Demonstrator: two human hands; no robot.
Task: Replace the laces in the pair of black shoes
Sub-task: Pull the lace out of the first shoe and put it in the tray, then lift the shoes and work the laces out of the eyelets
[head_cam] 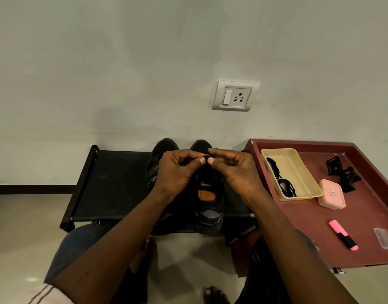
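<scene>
Black shoes (165, 145) stand side by side on a dark fabric rack (114, 183), toes to the wall, their long axes running straight away from the person. In the head view, the left hand (175, 172) and right hand (234, 172) meet just above the right-side shoe (208, 212). Each pinches what looks like a dark lace (207, 160) at the thumb tips. The eyelets probably lie directly below, equally near both hands.

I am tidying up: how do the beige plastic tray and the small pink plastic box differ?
The beige plastic tray is open-topped, the small pink plastic box lidded. The tray is larger and oblong, the box squarish. Both rest on the red-brown table.
</scene>
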